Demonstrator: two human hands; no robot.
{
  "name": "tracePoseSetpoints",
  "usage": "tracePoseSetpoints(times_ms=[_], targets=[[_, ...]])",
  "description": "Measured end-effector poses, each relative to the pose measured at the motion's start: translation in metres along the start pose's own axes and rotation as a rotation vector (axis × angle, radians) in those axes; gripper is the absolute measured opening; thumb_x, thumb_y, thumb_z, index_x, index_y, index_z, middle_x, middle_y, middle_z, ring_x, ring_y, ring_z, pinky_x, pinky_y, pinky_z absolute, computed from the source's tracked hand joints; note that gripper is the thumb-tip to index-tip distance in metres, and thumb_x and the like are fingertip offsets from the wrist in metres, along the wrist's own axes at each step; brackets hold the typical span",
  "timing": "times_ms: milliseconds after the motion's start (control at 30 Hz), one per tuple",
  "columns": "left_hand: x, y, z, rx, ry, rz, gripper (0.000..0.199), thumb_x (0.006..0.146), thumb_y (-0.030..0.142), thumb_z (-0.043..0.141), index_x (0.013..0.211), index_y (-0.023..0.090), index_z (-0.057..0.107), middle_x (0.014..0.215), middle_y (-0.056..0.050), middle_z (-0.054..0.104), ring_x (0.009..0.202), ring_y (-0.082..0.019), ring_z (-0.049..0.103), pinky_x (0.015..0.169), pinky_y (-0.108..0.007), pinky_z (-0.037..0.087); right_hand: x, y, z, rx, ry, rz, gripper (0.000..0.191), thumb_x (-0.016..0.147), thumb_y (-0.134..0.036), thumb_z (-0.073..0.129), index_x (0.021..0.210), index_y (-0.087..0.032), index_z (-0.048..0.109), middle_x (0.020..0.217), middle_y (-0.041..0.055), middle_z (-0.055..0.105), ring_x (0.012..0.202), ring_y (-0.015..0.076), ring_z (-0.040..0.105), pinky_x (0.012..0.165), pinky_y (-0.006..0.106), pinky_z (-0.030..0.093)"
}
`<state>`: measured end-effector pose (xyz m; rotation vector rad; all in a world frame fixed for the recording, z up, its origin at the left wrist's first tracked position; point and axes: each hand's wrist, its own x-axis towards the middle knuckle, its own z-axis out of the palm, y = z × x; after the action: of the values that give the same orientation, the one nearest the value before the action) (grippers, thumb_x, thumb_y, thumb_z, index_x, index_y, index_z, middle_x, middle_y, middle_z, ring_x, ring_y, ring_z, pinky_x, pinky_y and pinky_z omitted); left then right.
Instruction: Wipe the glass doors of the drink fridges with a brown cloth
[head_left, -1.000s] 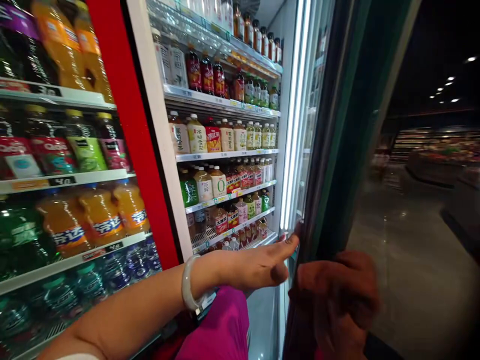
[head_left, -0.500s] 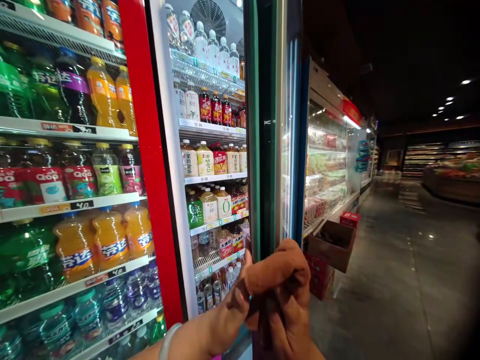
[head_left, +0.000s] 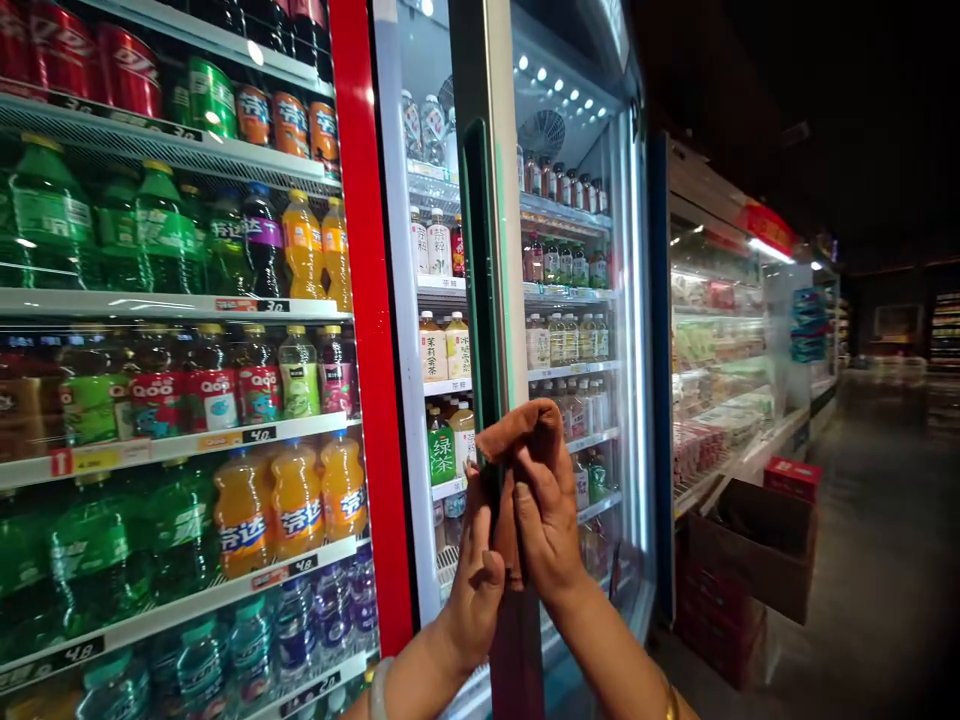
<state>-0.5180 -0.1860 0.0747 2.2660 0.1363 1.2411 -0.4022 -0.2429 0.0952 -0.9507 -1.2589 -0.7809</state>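
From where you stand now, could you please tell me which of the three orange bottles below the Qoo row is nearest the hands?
The rightmost orange bottle, next to the red frame; the other two stand to its left.

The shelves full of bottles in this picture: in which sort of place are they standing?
Most likely a supermarket or grocery shop: the bottles stand in rows above price labels, a glass-door drinks fridge is beside them, and a long lit display case runs along the aisle.
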Motion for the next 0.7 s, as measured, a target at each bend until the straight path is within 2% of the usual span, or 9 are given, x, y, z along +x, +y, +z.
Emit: tracePoseSetpoints(times_ms=[100, 200, 267, 333, 433, 533, 633, 700], targets=[[0.004, -0.015, -0.006, 0.003, 0.047, 0.003, 0.090, 0.095, 0.078, 0.038, 0.164, 0.022, 0.031, 0.166, -0.014, 0.039, 0.160, -0.031, 0.026, 0.130, -0.051, 0.031, -0.018, 0.014, 0.014, -0.012, 0.004, 0.005, 0.058, 0.100, -0.019, 0.047, 0.154, -0.042, 0.046, 0.172, -0.0021, 0.026, 0.157, 0.0291, 0.030, 0.121, 0.055, 0.047], [-0.002, -0.040, -0.008, 0.009, 0.092, -0.021, 0.089, 0.098, 0.077, 0.028, 0.166, 0.020, 0.024, 0.171, -0.014, 0.029, 0.162, -0.029, 0.015, 0.133, -0.050, 0.020, -0.030, 0.025, 0.027, -0.022, -0.010, -0.085, 0.060, 0.100, -0.020, 0.047, 0.157, -0.039, 0.041, 0.172, -0.0014, 0.027, 0.159, 0.0291, 0.025, 0.127, 0.061, 0.037], [-0.007, -0.055, -0.008, 0.042, 0.114, -0.057, 0.088, 0.099, 0.075, 0.021, 0.168, 0.019, 0.016, 0.174, -0.014, 0.018, 0.163, -0.028, 0.007, 0.134, -0.051, 0.012, -0.009, 0.028, 0.036, -0.011, -0.028, -0.139, 0.058, 0.101, -0.020, 0.047, 0.155, -0.038, 0.044, 0.172, -0.0010, 0.026, 0.160, 0.0294, 0.022, 0.129, 0.065, 0.029], [-0.007, -0.065, -0.011, 0.111, 0.141, -0.054, 0.087, 0.100, 0.073, 0.021, 0.168, 0.021, 0.006, 0.176, -0.013, 0.007, 0.163, -0.028, 0.002, 0.134, -0.051, 0.009, 0.033, 0.030, 0.045, -0.004, -0.020, -0.160, 0.053, 0.101, -0.019, 0.047, 0.151, -0.037, 0.049, 0.174, -0.0011, 0.020, 0.161, 0.0295, 0.019, 0.129, 0.064, 0.030], [0.002, -0.067, -0.016, 0.252, 0.198, 0.042, 0.086, 0.101, 0.071, 0.021, 0.167, 0.023, -0.008, 0.176, -0.012, -0.007, 0.162, -0.026, -0.003, 0.134, -0.049, 0.009, 0.107, 0.036, 0.059, -0.004, -0.016, -0.257, 0.043, 0.102, -0.022, 0.046, 0.143, -0.031, 0.058, 0.173, 0.0011, 0.023, 0.162, 0.0289, 0.018, 0.132, 0.059, 0.027], [0.019, -0.068, -0.025, 0.401, 0.240, 0.123, 0.090, 0.099, 0.074, 0.017, 0.166, 0.023, -0.014, 0.175, -0.013, -0.012, 0.162, -0.027, -0.008, 0.133, -0.051, 0.005, 0.155, 0.048, 0.075, 0.009, -0.012, -0.359, 0.039, 0.102, -0.022, 0.042, 0.135, -0.026, 0.063, 0.169, 0.0027, 0.029, 0.162, 0.0245, 0.020, 0.133, 0.051, 0.027], [0.031, -0.077, -0.035, 0.524, 0.267, 0.133, 0.095, 0.096, 0.078, 0.012, 0.166, 0.020, -0.012, 0.174, -0.017, -0.011, 0.162, -0.029, -0.011, 0.132, -0.056, 0.001, 0.160, 0.058, 0.089, -0.003, -0.050, -0.350, 0.038, 0.103, -0.024, 0.040, 0.132, -0.025, 0.065, 0.168, 0.0023, 0.029, 0.161, 0.0225, 0.021, 0.133, 0.047, 0.029], [0.035, -0.088, -0.041, 0.594, 0.291, 0.120, 0.093, 0.097, 0.076, 0.011, 0.166, 0.019, -0.012, 0.174, -0.019, -0.011, 0.161, -0.030, -0.012, 0.130, -0.061, -0.002, 0.137, 0.065, 0.097, -0.021, -0.083, -0.306, 0.037, 0.104, -0.026, 0.040, 0.130, -0.026, 0.066, 0.168, 0.0014, 0.028, 0.161, 0.0227, 0.022, 0.132, 0.048, 0.030]])
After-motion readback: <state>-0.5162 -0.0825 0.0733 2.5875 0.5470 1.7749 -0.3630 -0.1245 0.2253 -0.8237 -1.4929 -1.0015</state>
